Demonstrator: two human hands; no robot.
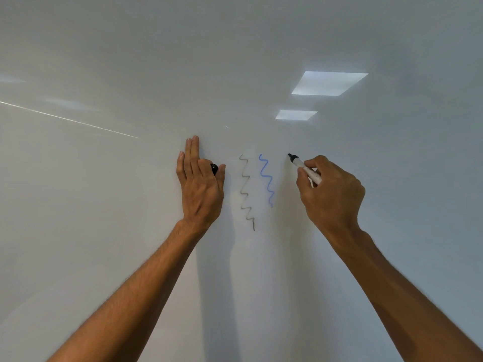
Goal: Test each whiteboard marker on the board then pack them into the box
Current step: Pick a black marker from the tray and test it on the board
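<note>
The whiteboard (pixel 130 205) fills the whole view. Two squiggles run down it between my hands: a faint grey one (pixel 247 192) and a blue one (pixel 266 178). My right hand (pixel 330 189) grips a white marker (pixel 304 168) with a black tip, and the tip touches the board just right of the blue squiggle. My left hand (pixel 200 184) rests with three straight fingers on the board while its thumb and curled forefinger pinch a black marker cap (pixel 214 168). No box is in view.
Reflections of two ceiling lights (pixel 328 83) shine on the board's upper right, and a thin bright streak (pixel 70 120) crosses its left side.
</note>
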